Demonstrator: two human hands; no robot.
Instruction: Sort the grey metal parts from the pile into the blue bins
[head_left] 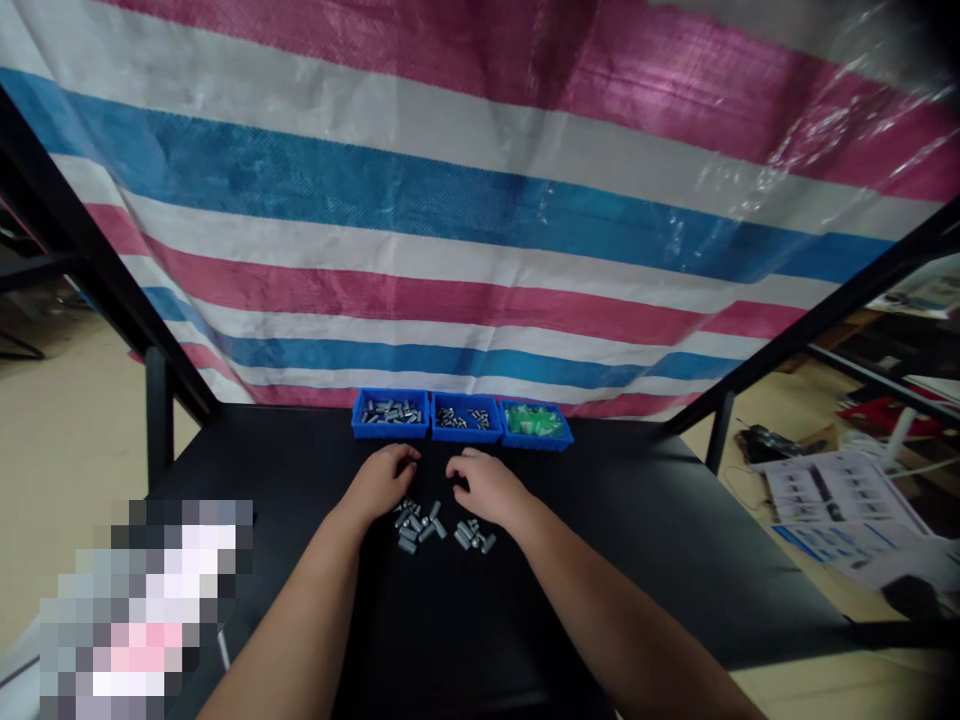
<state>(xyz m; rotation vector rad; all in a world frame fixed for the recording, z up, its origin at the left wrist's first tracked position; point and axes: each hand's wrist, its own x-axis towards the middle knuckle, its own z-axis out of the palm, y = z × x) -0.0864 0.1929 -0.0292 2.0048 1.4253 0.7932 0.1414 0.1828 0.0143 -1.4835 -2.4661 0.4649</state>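
My left hand [386, 477] hovers over or rests on the black table, just in front of the left blue bin. Its fingers are loosely curved and apart, with nothing visible in them. Opposite it, my right hand [486, 483] has bent fingers with a gap by the thumb, and no held thing shows. Below my left hand lies a loose pile of small grey cylinders [420, 527] with shiny metal bits among them. A smaller group of grey cylinders [474, 536] sits below my right hand. The pieces are too small to name more exactly.
Behind my hands stand a blue bin of grey cylinders [391, 414], a blue bin of small metal parts [465, 418] and a blue bin of green-and-clear pieces [535, 423]. A striped tarp [480, 300] hangs behind the black table [615, 540]. Printed sheets [832, 500] lie at right.
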